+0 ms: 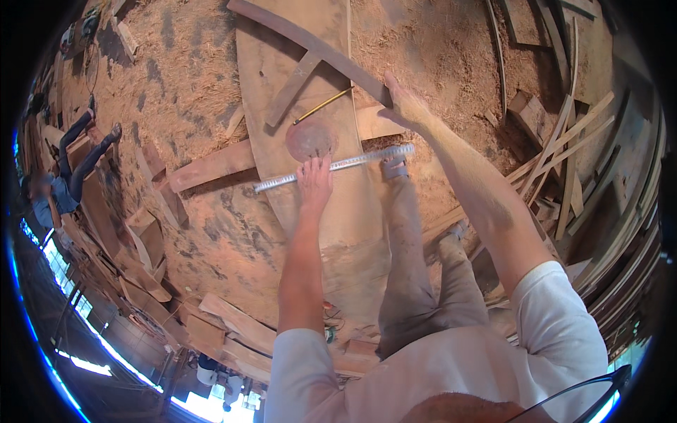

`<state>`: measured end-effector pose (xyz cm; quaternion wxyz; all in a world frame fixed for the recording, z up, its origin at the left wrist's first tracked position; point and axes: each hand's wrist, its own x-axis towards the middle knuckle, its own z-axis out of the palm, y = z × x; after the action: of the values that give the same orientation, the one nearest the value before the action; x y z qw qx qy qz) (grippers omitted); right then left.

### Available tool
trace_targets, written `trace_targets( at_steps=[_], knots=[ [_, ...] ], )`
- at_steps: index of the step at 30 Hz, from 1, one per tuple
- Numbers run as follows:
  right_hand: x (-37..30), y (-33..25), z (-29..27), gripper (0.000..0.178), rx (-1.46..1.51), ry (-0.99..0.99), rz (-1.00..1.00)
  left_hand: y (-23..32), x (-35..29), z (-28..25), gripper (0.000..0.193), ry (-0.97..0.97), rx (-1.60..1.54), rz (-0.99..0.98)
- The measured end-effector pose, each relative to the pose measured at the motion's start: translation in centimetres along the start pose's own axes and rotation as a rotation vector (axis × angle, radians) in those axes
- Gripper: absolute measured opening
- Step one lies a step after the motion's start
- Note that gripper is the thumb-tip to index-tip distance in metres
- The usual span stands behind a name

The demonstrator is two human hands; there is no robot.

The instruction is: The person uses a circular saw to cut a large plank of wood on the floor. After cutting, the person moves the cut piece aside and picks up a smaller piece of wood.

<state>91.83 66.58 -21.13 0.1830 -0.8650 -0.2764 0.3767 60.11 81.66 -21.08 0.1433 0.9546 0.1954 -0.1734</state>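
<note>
My left hand [315, 180] is closed around the middle of a metal ruler [282, 182], which lies crosswise over a wide wooden board [293, 211]. Its right end looks slightly blurred. Just beyond my left fingers is a round, reddish-brown disc or patch [310, 137]; which one I cannot tell. My right hand [405, 102] grips the near right end of a long dark wooden bar [310, 42]. A shorter wooden arm [293, 88] branches off that bar, marked in a light colour. Between the bar and the disc rests a yellow pencil [323, 106] on the board.
Under the board runs a wooden beam [215, 166], crosswise. Sawdust and shavings [416, 35] cover the ground. Thin wooden strips [564, 151] and stacked planks lie at the right. Wood offcuts [144, 236] lie at the left, where another person [63, 194] is seated.
</note>
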Motion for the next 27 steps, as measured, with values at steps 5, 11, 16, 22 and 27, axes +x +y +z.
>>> trace_targets(
  at_steps=[5,11,16,22,27],
  knots=[
    [-0.7,2.5,-0.3,0.061,0.208,0.064,0.007,-3.6,2.7,-0.6,0.032,-0.111,-0.031,0.096],
    [-14.0,8.8,-2.3,0.061,0.525,0.14,0.159,-5.2,9.2,-0.6,0.038,0.079,-0.294,0.095],
    [-29.0,14.3,-3.3,0.062,0.576,0.393,0.516,-2.8,14.6,-1.9,0.044,0.041,-0.062,0.012],
    [-50.8,19.8,3.3,0.058,0.743,0.819,1.081,-4.3,18.2,-2.3,0.034,-0.026,0.151,0.144],
    [-64.2,27.6,10.7,0.051,0.874,1.129,1.432,11.9,12.3,-4.3,0.027,-0.062,0.073,0.235]
  ],
)
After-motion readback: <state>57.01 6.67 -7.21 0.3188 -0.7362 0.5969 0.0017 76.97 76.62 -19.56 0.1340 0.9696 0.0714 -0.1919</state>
